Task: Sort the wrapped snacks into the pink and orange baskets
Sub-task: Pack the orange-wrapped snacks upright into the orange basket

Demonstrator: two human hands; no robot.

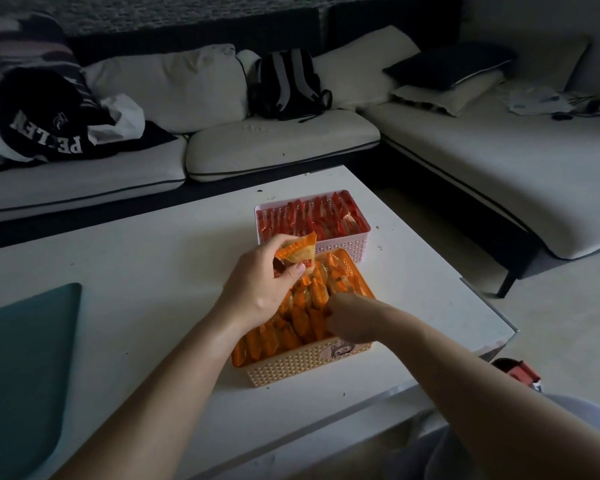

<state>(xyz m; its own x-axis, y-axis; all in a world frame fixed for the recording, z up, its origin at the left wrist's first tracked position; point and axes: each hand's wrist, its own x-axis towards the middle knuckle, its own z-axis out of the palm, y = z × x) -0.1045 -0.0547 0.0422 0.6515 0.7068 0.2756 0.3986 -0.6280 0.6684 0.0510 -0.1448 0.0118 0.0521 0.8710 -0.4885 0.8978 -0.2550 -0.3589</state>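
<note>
An orange basket [302, 367] sits near the table's front edge, packed with several orange-wrapped snacks [291, 336]. Right behind it stands a pink basket [340, 245] full of red-wrapped snacks [312, 218]. My left hand [260, 285] hovers over the orange basket's far left corner, pinching one orange-wrapped snack [297, 252] above the rim. My right hand [352, 318] reaches down into the orange basket with fingers curled among the packets; whether it grips one is hidden.
Both baskets stand on a white coffee table [153, 258]. A teal mat [21, 368] lies at the table's left front. A white sofa [284, 143] with cushions, a dark backpack [288, 84] and clothing runs behind and to the right. A small red object [520, 374] lies on the floor.
</note>
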